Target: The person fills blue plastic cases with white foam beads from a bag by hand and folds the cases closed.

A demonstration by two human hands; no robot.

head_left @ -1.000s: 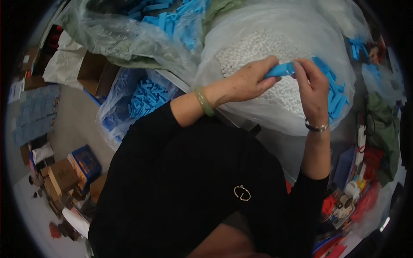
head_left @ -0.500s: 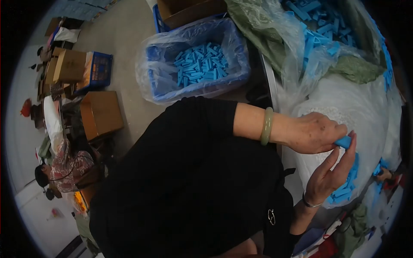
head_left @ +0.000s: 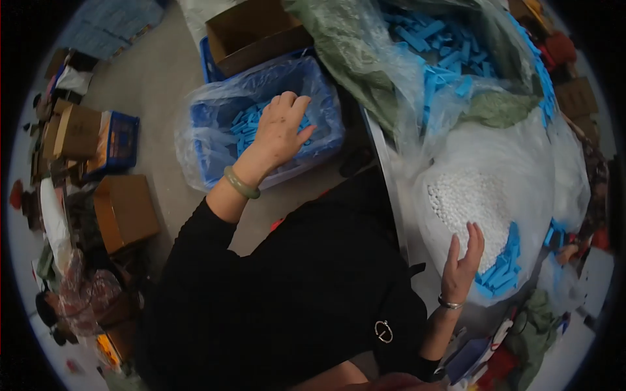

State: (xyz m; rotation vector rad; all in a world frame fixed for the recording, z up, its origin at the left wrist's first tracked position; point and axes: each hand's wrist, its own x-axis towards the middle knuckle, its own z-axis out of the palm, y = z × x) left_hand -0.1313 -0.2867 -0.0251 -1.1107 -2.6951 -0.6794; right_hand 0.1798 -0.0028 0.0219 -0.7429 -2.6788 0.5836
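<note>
My left hand [head_left: 277, 130], with a green bangle at the wrist, is over the blue bin [head_left: 203, 159], back up. Its fingers are extended and its thumb stands apart; nothing shows in it. Beneath it lie small oblong blue plastic pieces [head_left: 246, 125], partly hidden by the hand. My right hand [head_left: 462, 260], wearing a silver bracelet, is held open near the heap of small white pieces [head_left: 466, 202] on a plastic sheet [head_left: 521, 159]. Close to its fingers lies a small pile of blue plastic pieces [head_left: 501, 274]. No piece is visible in that hand.
A large lined sack [head_left: 482, 107] of blue pieces lies open beyond the table edge [head_left: 386, 176]. Cardboard boxes [head_left: 126, 212] and a blue crate [head_left: 122, 140] stand on the floor at left. Another person [head_left: 91, 293] sits at lower left.
Half a second ago, both hands were together at a blue plastic piece above the white heap. My left hand has swung left over the bin; my right hand has drawn back slightly, fingers spread.
</note>
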